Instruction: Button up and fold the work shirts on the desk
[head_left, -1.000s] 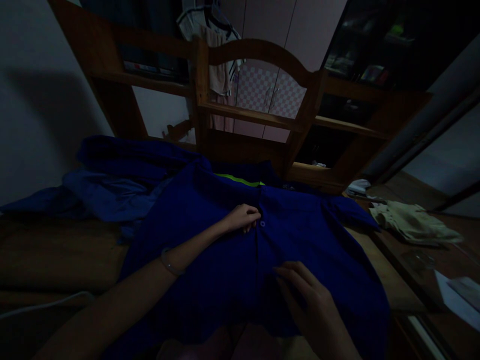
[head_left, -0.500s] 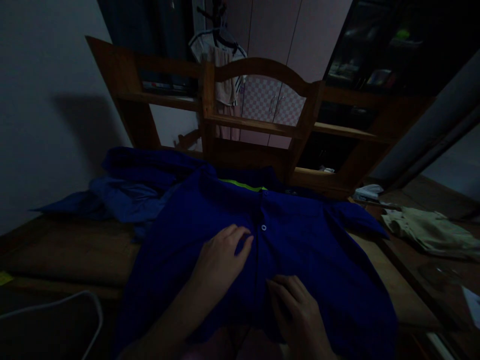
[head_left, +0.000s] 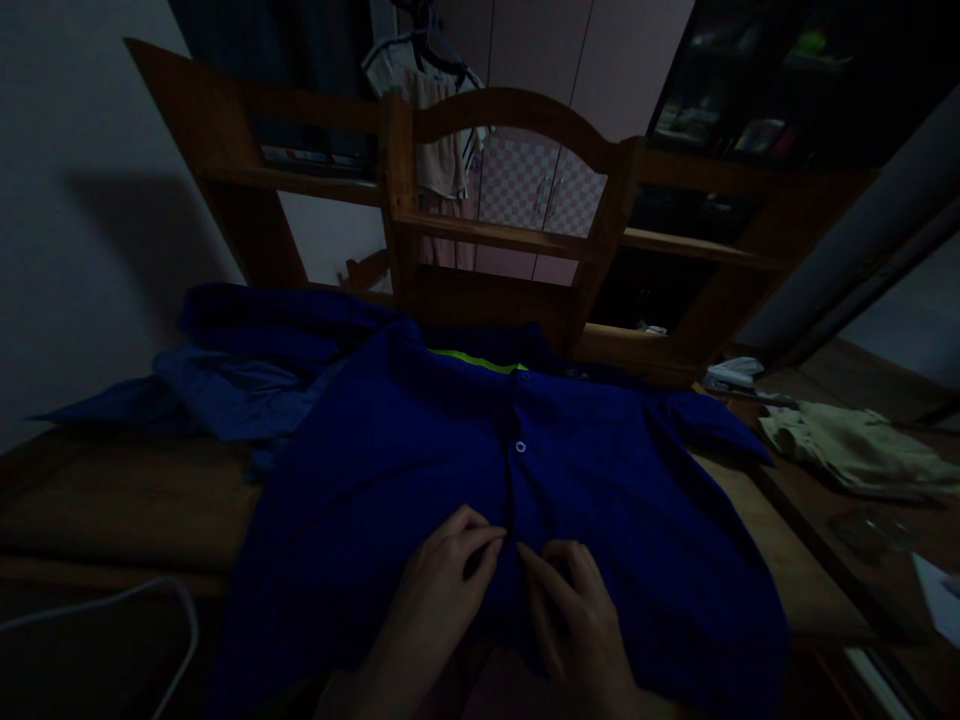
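Observation:
A dark blue shirt [head_left: 420, 430] lies spread out before me, its collar end away from me. White buttons, one plainly visible, run along its front opening, and a bright green strip edges the neck. My left hand [head_left: 450, 570] pinches the cloth beside the opening, thumb and forefinger together. Facing it from the other side, my right hand [head_left: 577, 605] has its fingers bent and closed at the other edge of the opening. Whether a button sits between the fingertips is too dark to see.
Rumpled lighter blue cloth [head_left: 225, 395] lies at the left on the wooden surface [head_left: 127, 500]. A wooden shelf frame [head_left: 495, 240] rises behind the shirt. Folded pale green cloth [head_left: 855, 445] is at the right, and a white cable [head_left: 184, 595] loops at lower left.
My left hand has slid down the shirt front toward me, its fingertips coming together in a pinch. My right hand has shifted left and slightly up, closer to the opening.

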